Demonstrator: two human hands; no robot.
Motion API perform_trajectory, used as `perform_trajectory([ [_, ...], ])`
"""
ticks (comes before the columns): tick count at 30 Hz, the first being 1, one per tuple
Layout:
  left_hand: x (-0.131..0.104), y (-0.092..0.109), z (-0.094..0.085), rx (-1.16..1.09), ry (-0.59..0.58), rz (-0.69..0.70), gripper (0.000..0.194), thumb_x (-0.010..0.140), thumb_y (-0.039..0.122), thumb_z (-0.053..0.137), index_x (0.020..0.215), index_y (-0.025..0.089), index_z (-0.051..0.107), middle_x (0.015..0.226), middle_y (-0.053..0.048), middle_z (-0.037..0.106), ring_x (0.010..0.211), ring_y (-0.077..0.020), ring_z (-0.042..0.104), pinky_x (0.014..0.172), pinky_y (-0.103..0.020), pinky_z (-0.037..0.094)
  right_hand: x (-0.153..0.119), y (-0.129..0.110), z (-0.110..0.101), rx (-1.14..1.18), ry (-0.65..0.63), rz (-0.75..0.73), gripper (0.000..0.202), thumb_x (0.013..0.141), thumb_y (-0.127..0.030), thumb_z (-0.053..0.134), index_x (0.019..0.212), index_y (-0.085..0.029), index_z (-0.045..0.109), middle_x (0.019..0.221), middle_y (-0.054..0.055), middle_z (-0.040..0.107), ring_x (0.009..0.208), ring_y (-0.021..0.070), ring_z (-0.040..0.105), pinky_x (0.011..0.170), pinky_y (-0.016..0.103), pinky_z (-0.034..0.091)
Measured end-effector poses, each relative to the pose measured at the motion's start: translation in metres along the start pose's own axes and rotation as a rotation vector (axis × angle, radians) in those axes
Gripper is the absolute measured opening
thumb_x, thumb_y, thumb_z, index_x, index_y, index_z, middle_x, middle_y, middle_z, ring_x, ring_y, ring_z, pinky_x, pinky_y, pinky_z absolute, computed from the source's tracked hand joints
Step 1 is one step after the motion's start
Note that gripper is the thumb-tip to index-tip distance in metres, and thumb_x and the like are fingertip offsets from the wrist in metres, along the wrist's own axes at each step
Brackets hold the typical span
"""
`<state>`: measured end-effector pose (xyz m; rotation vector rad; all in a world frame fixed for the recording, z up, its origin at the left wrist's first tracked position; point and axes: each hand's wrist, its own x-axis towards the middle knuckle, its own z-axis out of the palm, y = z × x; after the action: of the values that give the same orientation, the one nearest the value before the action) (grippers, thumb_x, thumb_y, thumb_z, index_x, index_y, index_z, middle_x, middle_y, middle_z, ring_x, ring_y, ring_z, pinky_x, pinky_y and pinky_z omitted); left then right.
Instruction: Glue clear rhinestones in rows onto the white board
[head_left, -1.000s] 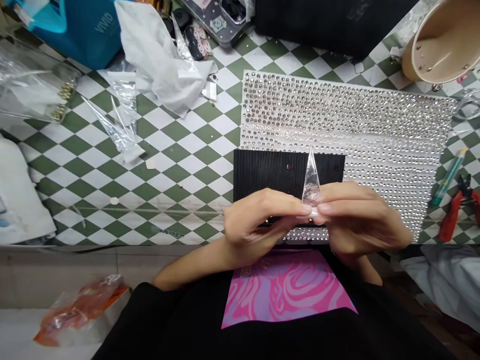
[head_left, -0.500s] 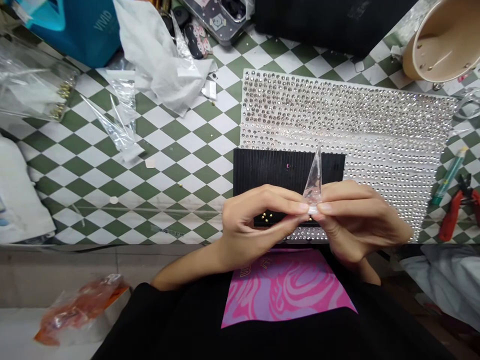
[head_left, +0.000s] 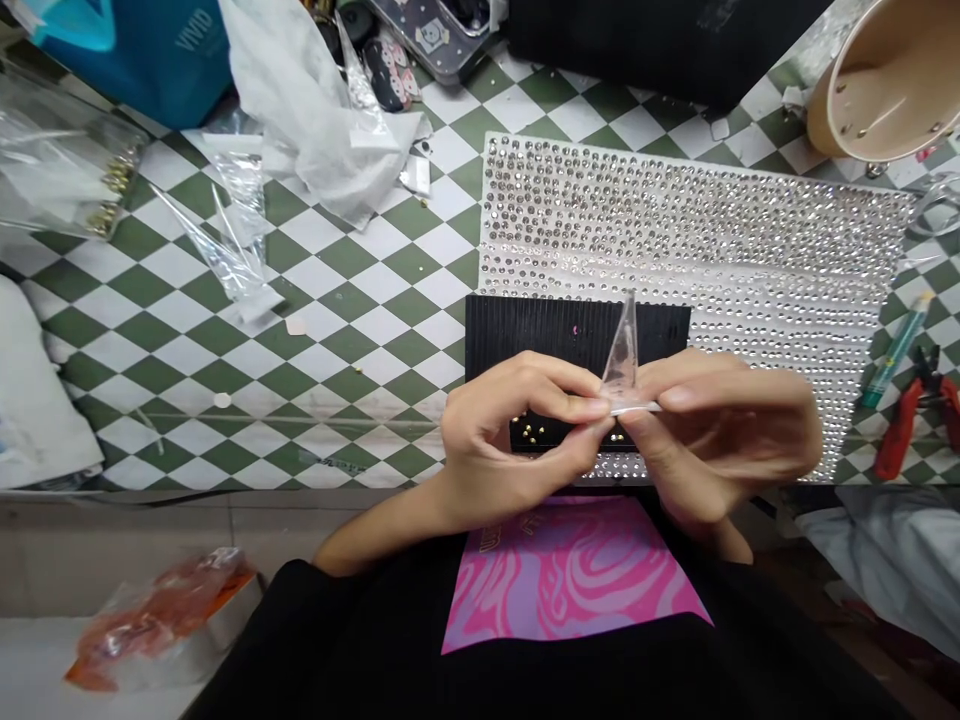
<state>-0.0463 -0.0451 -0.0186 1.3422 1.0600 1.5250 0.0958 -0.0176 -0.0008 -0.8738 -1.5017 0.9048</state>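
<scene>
A small clear plastic cone-shaped bag [head_left: 621, 355] points away from me, its white wide end nearest me. My left hand [head_left: 517, 430] pinches that end from the left between thumb and forefinger. From the right, my right hand [head_left: 720, 430] grips the same end, fingers curled. Both hands are held over a black ridged tray [head_left: 525, 335], which they partly cover. Several tiny gold beads [head_left: 531, 432] lie on the tray's near part. Beneath the tray is a white sheet studded with rows of silver rhinestones [head_left: 690, 220].
Red-handled pliers [head_left: 904, 425] and a green tube [head_left: 896, 350] lie at the right, below a beige cup [head_left: 862, 90]. On the left are empty clear cone bags [head_left: 244, 240], white tissue [head_left: 307, 120], a bag of gold beads [head_left: 112, 190] and a blue container [head_left: 157, 60].
The fingers of my right hand have shifted, its forefinger now lifted along the bag's white end. That end looks wider and flatter, and the cone has tipped slightly left.
</scene>
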Motion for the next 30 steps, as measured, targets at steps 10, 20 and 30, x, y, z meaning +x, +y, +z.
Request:
perform_trajectory([
  [10, 0.007, 0.002, 0.007, -0.109, 0.079, -0.133, 0.025, 0.074, 0.003, 0.067, 0.081, 0.020, 0.049, 0.077, 0.003, 0.059, 0.072, -0.0075, 0.059, 0.068, -0.021, 0.051, -0.003, 0.006, 0.008, -0.008, 0.077, 0.103, 0.027, 0.072, -0.008, 0.071, 0.089, -0.024, 0.059, 0.071, -0.004, 0.065, 0.062, 0.0140, 0.064, 0.055, 0.030, 0.055],
  [20, 0.009, 0.010, 0.003, -0.276, 0.017, -0.340, 0.020, 0.080, 0.008, 0.065, 0.081, 0.019, 0.048, 0.074, 0.003, 0.052, 0.069, -0.0053, 0.055, 0.064, -0.015, 0.047, 0.000, 0.013, -0.011, -0.253, -0.181, -0.167, 0.028, 0.075, -0.010, 0.069, 0.097, -0.027, 0.064, 0.086, -0.002, 0.070, 0.074, 0.0141, 0.068, 0.060, 0.028, 0.058],
  [30, 0.010, 0.012, 0.004, -0.295, -0.029, -0.370, 0.018, 0.078, 0.009, 0.069, 0.083, 0.019, 0.054, 0.074, 0.003, 0.054, 0.068, -0.0049, 0.055, 0.063, -0.013, 0.048, 0.004, 0.006, -0.013, -0.240, -0.188, -0.229, 0.030, 0.072, 0.001, 0.065, 0.095, -0.018, 0.066, 0.079, 0.001, 0.071, 0.075, 0.0141, 0.068, 0.067, 0.027, 0.060],
])
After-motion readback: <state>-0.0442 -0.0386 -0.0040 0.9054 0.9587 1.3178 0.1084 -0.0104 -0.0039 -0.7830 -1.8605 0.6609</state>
